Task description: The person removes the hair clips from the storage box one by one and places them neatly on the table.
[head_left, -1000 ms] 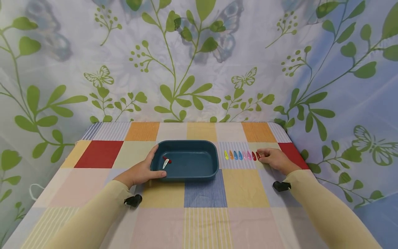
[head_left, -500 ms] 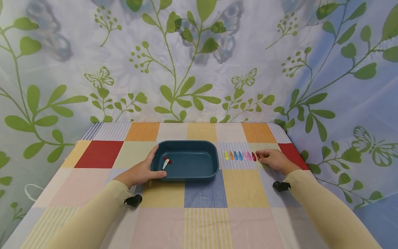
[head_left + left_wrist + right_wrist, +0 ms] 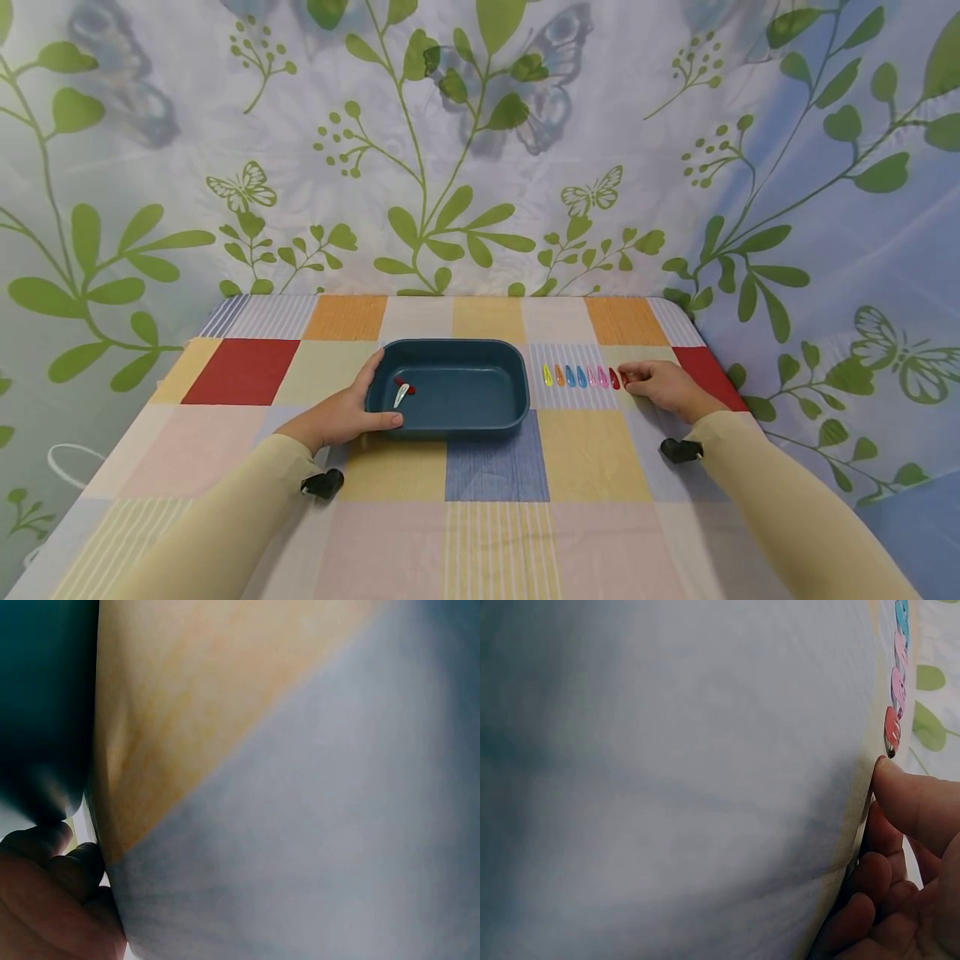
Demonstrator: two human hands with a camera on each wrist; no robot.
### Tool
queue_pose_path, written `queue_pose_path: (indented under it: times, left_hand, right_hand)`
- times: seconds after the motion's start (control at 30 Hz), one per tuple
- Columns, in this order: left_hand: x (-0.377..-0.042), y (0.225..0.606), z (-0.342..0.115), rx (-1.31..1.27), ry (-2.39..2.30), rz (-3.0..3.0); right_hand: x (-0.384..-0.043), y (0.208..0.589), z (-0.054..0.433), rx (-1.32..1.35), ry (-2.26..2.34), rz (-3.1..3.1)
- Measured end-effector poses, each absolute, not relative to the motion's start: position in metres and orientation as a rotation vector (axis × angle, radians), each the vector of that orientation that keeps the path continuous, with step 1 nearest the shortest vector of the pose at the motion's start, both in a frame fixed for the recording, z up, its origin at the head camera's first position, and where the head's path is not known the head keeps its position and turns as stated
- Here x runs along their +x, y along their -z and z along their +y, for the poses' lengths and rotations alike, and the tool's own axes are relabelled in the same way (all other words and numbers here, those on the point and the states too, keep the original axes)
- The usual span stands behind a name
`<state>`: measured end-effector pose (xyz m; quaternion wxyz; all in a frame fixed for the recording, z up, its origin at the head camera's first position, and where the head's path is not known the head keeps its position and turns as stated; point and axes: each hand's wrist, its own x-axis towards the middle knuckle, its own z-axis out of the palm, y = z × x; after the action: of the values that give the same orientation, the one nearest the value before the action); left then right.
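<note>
My left hand (image 3: 345, 414) holds a dark teal rectangular tub (image 3: 480, 400) at its left end, thumb over the front rim and fingers along the side. Inside lie a white snap hair clip (image 3: 401, 395) and a red one (image 3: 410, 387), overlapping. Right of the tub runs a row of snap hair clips: yellow (image 3: 548, 375), orange (image 3: 559, 375), two blue, two pink, then red (image 3: 614, 379). At the row's right end my right hand (image 3: 667, 389) pinches another red hair clip (image 3: 625, 379), mostly hidden by the fingertips. The right wrist view shows thumb (image 3: 915, 802) and fingers close over the cloth.
A patchwork cloth (image 3: 495, 542) covers the table. Behind it hangs a leaf-and-butterfly curtain (image 3: 480, 150), which also closes in both sides. A white cord (image 3: 63, 471) loops beside the table's left edge. Black wrist cameras (image 3: 322, 483) sit at both cuffs.
The red hair clip at my right fingertips has shifted slightly and lies more in line with the row. My left hand and the tub stay put. The white cord at left has swung outward.
</note>
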<state>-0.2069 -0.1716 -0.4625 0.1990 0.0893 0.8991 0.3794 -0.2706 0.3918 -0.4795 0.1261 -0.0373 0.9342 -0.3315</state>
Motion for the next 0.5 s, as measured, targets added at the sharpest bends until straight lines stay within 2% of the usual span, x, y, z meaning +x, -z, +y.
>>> queue_pose_path:
  times: [0.5]
  left_hand:
    - [-0.2078, 0.4641, -0.1747, 0.270, -1.070, 2.520]
  right_hand:
    - [-0.2706, 0.4757, 0.3985, -0.061, 1.016, 2.635]
